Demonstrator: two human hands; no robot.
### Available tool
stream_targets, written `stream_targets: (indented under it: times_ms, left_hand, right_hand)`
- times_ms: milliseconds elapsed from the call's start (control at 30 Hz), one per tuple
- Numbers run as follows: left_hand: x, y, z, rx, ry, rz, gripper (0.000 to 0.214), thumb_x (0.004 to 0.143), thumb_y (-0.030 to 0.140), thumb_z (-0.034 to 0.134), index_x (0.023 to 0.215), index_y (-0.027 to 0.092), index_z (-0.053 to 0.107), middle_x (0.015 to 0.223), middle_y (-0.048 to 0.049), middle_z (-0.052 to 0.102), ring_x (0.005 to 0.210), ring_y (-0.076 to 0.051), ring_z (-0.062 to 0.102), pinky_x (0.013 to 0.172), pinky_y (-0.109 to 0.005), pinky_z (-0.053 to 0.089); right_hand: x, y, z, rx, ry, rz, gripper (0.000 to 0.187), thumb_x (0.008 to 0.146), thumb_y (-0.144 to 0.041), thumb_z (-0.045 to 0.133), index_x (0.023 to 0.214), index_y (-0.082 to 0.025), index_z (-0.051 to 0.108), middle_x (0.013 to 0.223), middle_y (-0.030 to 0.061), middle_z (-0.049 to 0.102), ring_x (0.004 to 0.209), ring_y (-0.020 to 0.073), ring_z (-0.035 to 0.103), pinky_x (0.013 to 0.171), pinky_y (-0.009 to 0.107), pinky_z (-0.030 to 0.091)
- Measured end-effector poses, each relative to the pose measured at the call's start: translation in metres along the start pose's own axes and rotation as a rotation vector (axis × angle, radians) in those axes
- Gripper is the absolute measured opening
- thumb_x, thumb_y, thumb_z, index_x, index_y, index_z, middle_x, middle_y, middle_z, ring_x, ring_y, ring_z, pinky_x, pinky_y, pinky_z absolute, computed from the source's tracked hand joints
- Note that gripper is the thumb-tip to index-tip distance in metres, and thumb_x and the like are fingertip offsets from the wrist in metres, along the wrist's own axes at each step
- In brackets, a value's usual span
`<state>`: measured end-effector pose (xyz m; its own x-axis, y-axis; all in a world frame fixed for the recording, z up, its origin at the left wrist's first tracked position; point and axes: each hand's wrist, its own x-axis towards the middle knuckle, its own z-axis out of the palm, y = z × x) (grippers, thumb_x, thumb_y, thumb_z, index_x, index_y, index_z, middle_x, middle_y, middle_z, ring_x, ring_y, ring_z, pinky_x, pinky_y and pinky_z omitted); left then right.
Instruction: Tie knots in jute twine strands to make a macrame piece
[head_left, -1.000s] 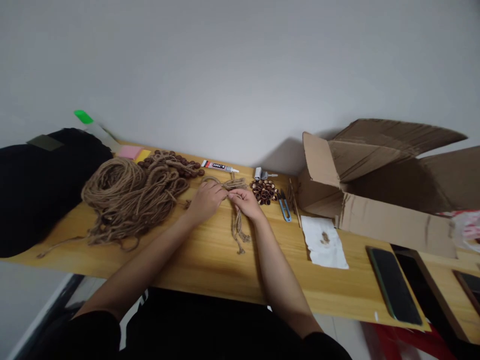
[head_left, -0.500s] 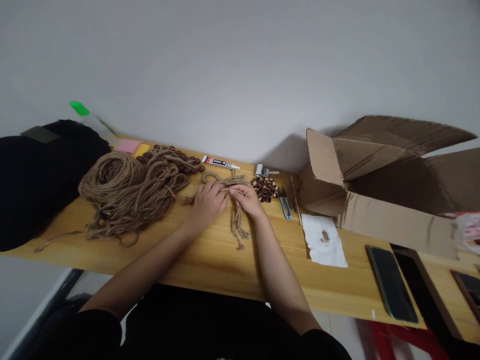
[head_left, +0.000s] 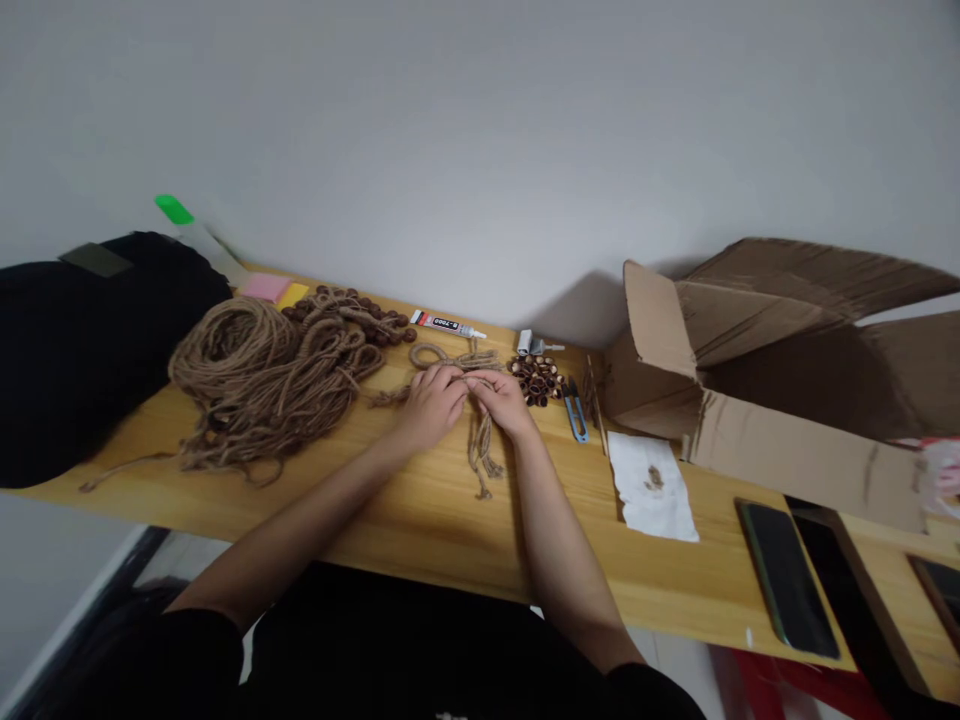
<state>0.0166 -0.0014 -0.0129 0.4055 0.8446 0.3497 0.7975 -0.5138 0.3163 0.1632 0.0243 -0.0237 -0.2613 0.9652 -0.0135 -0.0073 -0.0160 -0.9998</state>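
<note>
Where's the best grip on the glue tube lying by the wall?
Probably the flat labelled body of the glue tube, pinched across its width from above. It lies flat along the wall, slim nozzle pointing right, too thin to hold. The jute piece held by the left hand and right hand lies just in front, so come straight down.

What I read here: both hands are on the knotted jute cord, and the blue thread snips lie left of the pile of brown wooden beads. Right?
Not quite. In the head view the blue thread snips lie right of the pile of brown wooden beads, toward the open cardboard box. The left hand and right hand are indeed on the knotted jute cord.
</note>
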Motion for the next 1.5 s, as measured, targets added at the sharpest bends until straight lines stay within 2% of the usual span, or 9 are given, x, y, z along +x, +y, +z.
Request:
stream_targets:
  times_ms: [267,567,800,900,1000,1100,1300,1500]
  left_hand:
    - [-0.003,-0.003,0.003,-0.088,-0.006,-0.008,0.022,0.089,0.021,0.04,0.099,0.022,0.06,0.109,-0.0074,0.054,0.104,-0.022,0.045,0.086,-0.038,0.036]
    - [-0.001,-0.008,0.0,-0.183,-0.03,0.0,0.018,0.086,0.02,0.044,0.09,0.022,0.061,0.113,-0.0062,0.052,0.107,-0.022,0.044,0.088,-0.038,0.035]
    - [0.006,-0.011,-0.006,-0.21,-0.098,0.009,0.017,0.085,0.019,0.044,0.084,0.02,0.06,0.116,-0.0069,0.05,0.111,-0.022,0.043,0.091,-0.039,0.034]
    - [0.008,-0.009,-0.008,-0.186,-0.108,0.005,0.017,0.085,0.02,0.044,0.085,0.02,0.061,0.113,-0.007,0.051,0.108,-0.022,0.044,0.09,-0.04,0.035]
    - [0.01,-0.006,-0.009,-0.147,-0.138,-0.022,0.019,0.087,0.022,0.041,0.089,0.02,0.061,0.098,-0.0065,0.056,0.097,-0.022,0.048,0.083,-0.038,0.038]
    - [0.011,-0.003,-0.01,-0.13,-0.171,-0.022,0.024,0.088,0.021,0.037,0.092,0.019,0.061,0.086,-0.0057,0.054,0.086,-0.02,0.049,0.078,-0.035,0.04]
    - [0.014,-0.003,-0.013,-0.122,-0.184,-0.02,0.025,0.089,0.023,0.037,0.098,0.021,0.06,0.083,-0.0034,0.047,0.08,-0.017,0.047,0.07,-0.028,0.04]
    - [0.015,-0.002,-0.015,-0.056,-0.215,-0.033,0.027,0.09,0.028,0.035,0.097,0.022,0.06,0.078,-0.0012,0.041,0.074,-0.015,0.044,0.061,-0.025,0.035]
  right_hand:
    - [-0.002,-0.006,-0.001,0.024,-0.032,-0.005,0.032,0.068,-0.042,0.062,0.081,-0.013,0.064,0.042,-0.007,0.04,0.037,0.0052,0.03,0.039,0.021,0.023]
    - [-0.002,0.002,0.002,-0.086,0.069,-0.048,0.034,0.071,-0.043,0.058,0.085,-0.013,0.067,0.042,-0.0064,0.039,0.039,0.0065,0.032,0.042,0.022,0.028]
    - [0.0,0.006,0.004,-0.158,0.156,-0.149,0.024,0.071,-0.036,0.058,0.08,-0.015,0.067,0.058,-0.0011,0.055,0.051,0.0094,0.043,0.052,0.023,0.037]
    - [0.0,0.005,0.005,-0.129,0.145,-0.094,0.026,0.073,-0.038,0.057,0.081,-0.015,0.065,0.049,-0.0039,0.047,0.044,0.008,0.037,0.047,0.022,0.033]
    - [0.0,0.004,0.004,-0.072,0.119,-0.041,0.029,0.072,-0.041,0.058,0.082,-0.015,0.063,0.045,-0.0063,0.041,0.04,0.0067,0.033,0.042,0.021,0.028]
    - [0.0,0.002,0.002,-0.039,0.073,-0.038,0.031,0.072,-0.044,0.059,0.083,-0.015,0.06,0.045,-0.0069,0.041,0.039,0.0062,0.035,0.041,0.02,0.028]
    - [-0.001,-0.003,-0.003,-0.048,-0.043,-0.024,0.039,0.075,-0.05,0.055,0.088,-0.014,0.061,0.043,-0.0073,0.042,0.039,0.0063,0.036,0.041,0.019,0.028]
    - [-0.001,-0.003,-0.006,-0.045,-0.061,-0.012,0.039,0.077,-0.05,0.055,0.09,-0.014,0.06,0.042,-0.0075,0.043,0.038,0.0062,0.037,0.042,0.019,0.028]
